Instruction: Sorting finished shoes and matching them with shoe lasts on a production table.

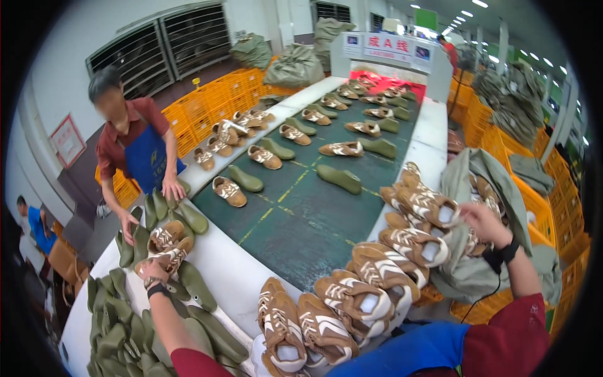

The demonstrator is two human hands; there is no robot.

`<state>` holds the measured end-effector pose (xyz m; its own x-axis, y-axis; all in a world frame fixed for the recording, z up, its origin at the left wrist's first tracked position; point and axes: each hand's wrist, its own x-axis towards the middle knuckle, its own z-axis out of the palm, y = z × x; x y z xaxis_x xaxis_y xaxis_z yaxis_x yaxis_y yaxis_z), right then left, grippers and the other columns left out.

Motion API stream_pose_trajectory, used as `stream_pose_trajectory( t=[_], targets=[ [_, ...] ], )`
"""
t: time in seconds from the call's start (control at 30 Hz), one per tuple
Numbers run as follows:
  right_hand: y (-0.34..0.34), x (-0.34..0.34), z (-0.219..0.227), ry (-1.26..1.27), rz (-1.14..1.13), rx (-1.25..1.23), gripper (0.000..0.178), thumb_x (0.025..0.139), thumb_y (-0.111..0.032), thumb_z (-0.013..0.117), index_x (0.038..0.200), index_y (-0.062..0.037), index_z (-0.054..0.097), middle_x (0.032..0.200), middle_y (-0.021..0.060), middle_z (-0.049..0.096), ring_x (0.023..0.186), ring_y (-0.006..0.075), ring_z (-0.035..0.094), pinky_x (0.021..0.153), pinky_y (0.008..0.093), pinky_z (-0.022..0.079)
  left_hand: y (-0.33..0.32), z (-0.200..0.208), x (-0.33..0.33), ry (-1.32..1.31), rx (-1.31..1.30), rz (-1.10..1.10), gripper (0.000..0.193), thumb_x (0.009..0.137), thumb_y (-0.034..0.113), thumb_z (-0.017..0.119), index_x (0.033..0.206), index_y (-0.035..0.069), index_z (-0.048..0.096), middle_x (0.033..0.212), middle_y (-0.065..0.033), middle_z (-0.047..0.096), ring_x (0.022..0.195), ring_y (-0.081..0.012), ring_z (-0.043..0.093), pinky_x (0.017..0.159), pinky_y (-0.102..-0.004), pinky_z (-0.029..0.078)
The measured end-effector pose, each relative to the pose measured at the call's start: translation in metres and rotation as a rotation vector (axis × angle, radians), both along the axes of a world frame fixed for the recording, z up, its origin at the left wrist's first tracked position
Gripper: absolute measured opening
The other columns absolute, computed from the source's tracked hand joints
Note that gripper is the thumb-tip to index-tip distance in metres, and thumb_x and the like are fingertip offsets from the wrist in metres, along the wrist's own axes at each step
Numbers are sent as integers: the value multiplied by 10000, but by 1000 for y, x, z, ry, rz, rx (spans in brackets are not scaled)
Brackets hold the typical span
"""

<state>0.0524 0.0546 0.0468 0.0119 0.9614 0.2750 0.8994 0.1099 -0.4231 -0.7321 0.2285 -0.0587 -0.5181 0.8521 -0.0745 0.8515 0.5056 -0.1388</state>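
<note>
At the left, my left hand grips a brown suede sneaker with white stripes, low over the white ledge. Another brown sneaker lies just beyond it, and green shoe lasts surround both. On the right, my right hand has its fingers closed at the heel of a brown sneaker on top of the piled shoes; part of the grip is hidden. A grey-green sack with more sneakers inside stands beside that hand. Along the ledge before me, several sneakers are stacked close together.
A green conveyor belt carries sneakers and lasts in rows. Across it, a co-worker in a blue apron has both hands at the lasts on the left. A heap of lasts fills the near left corner. Orange crates stand at the right.
</note>
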Motion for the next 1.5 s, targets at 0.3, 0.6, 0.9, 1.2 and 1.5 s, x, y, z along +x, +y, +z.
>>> stream_pose_trajectory(
  t=[0.3,0.6,0.9,1.2,1.5],
  targets=[
    [-59,339,-48,511,-873,427,435,825,-91,454,1259,-85,413,627,-11,471,457,71,412,406,210,327,-86,52,75,-340,193,-531,545,674,227,662,1178,79,518,1073,-159,590,993,-304,562,873,-363,439],
    [120,-18,24,352,382,222,262,812,-59,523,1070,-68,568,645,-44,476,550,38,404,498,204,341,-207,113,162,-369,118,-532,572,717,234,641,1230,62,457,992,-202,606,930,-338,579,807,-377,460],
    [173,-329,24,-164,1056,11,289,696,-58,478,923,-80,655,902,139,644,870,301,602,792,377,469,-325,68,137,-341,9,-235,607,709,285,637,1230,41,444,1009,-203,601,944,-344,570,831,-388,455],
    [116,-416,-120,-526,1582,-458,259,742,-216,554,935,-63,635,768,145,639,684,284,614,616,379,488,-374,-28,187,-343,94,-179,518,739,347,633,1130,34,498,990,-199,580,898,-339,571,774,-394,470],
    [22,-385,-120,-199,1629,-783,503,806,-443,547,1013,16,549,920,230,602,866,355,588,777,397,454,-310,-24,271,-1339,291,-47,729,752,162,653,1353,52,256,1018,-135,561,900,-206,584,756,-293,474]
  ],
)
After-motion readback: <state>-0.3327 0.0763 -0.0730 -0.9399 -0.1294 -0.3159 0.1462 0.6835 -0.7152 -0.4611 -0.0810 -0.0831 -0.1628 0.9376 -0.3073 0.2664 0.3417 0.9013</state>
